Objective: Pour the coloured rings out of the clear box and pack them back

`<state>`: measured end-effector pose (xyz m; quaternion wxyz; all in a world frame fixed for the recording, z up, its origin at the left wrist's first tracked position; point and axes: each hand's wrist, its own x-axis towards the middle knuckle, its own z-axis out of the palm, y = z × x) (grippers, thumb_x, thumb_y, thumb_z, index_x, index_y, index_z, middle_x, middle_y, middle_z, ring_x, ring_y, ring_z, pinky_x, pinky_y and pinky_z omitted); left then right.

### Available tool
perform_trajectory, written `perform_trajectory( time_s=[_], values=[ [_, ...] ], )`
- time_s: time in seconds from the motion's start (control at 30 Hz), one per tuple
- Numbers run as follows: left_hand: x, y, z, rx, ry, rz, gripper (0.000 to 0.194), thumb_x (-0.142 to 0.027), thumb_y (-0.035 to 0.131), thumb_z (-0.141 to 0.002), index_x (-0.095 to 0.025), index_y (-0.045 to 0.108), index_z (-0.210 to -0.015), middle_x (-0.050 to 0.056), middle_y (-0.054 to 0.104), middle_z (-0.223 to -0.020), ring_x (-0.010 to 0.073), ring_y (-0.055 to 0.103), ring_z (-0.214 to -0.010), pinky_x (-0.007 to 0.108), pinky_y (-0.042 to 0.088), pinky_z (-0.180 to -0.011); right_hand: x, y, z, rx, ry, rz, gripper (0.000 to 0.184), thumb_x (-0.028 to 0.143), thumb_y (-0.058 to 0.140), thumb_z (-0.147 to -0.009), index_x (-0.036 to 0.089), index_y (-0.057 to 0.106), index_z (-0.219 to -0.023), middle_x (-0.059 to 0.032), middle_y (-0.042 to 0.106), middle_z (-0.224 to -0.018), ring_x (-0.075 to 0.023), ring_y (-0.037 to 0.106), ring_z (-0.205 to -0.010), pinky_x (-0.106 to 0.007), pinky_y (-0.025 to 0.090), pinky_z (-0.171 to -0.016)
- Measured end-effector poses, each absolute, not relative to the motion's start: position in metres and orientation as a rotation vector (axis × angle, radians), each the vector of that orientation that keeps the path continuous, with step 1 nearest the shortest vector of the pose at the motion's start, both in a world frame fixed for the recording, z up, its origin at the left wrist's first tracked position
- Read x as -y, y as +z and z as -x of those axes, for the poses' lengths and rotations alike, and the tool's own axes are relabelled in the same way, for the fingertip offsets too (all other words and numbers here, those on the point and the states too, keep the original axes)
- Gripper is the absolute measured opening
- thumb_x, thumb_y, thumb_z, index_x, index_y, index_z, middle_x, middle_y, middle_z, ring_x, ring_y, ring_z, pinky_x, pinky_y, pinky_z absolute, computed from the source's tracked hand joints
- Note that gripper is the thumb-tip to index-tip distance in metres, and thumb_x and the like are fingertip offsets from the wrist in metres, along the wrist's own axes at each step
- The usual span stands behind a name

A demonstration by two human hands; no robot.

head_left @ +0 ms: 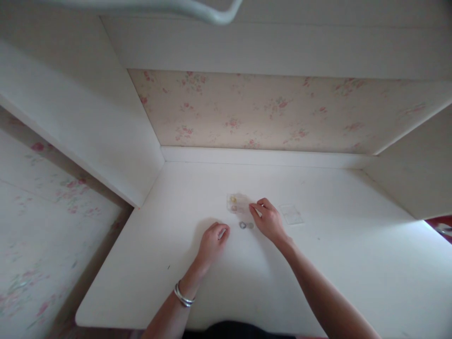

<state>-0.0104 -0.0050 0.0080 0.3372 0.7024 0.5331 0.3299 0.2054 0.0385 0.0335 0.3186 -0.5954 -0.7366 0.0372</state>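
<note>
A small clear plastic box (238, 204) lies on the white desk, with a gold-coloured piece (233, 199) and a pinkish piece (234, 208) in its left part. At the box's right end is my right hand (269, 220), thumb and forefinger pinched together; anything between them is too small to make out. Just in front of the box rest a dark silvery ring-shaped piece (242, 225) and a pale grey round piece (250, 226), side by side. To their left, my left hand (212, 241) is curled with thumb and forefinger touching; I cannot see what it holds, if anything.
A clear flat square lid (292, 214) lies right of my right hand. One dark thin bit (168, 267) is on the desk (141, 282) at left. White side panels (106, 108) and an overhead shelf (247, 47) surround the work spot. A silvery bangle (183, 296) circles my left wrist.
</note>
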Motion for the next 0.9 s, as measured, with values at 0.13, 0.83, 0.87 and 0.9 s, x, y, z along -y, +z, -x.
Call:
perform_trajectory(
  time_s=[0.13,0.83,0.87,0.9],
  values=[
    [0.007,0.011,0.007,-1.418,0.816,-1.908,0.025,-0.032,0.043,-0.09,-0.018,0.064,-0.089,0.004,0.061,-0.081,0.0129,0.057,-0.07,0.024,0.045,-0.068,-0.026,0.029,-0.218,1.819,0.147,1.562,0.027,0.034,0.046,-0.089,0.022,0.07,-0.089,-0.0043,0.057,-0.083,-0.0122,0.054,-0.068,-0.024,0.042,-0.063],
    [0.0,0.027,-0.043,-1.478,0.426,-2.417,0.027,-0.028,0.036,-0.094,-0.025,0.063,-0.097,0.004,0.061,-0.089,0.0145,0.061,-0.078,0.022,0.045,-0.063,0.014,0.0,-0.229,1.569,0.325,1.54,0.026,0.033,0.047,-0.089,0.021,0.069,-0.087,-0.0048,0.056,-0.081,-0.014,0.055,-0.071,-0.027,0.045,-0.066],
    [0.001,0.026,-0.043,-1.48,0.445,-2.399,0.027,-0.028,0.036,-0.094,-0.025,0.063,-0.097,0.004,0.062,-0.089,0.0142,0.061,-0.078,0.022,0.045,-0.064,0.014,0.0,-0.229,1.566,0.33,1.54,0.026,0.033,0.046,-0.089,0.021,0.069,-0.087,-0.0048,0.056,-0.081,-0.014,0.055,-0.071,-0.027,0.045,-0.066],
    [0.002,0.026,-0.043,-1.477,0.47,-2.377,0.027,-0.028,0.036,-0.094,-0.025,0.063,-0.097,0.003,0.062,-0.089,0.0139,0.061,-0.079,0.022,0.045,-0.066,0.014,0.0,-0.23,1.562,0.335,1.54,0.026,0.034,0.046,-0.089,0.021,0.069,-0.087,-0.0047,0.056,-0.081,-0.014,0.055,-0.071,-0.027,0.045,-0.065]
  ],
)
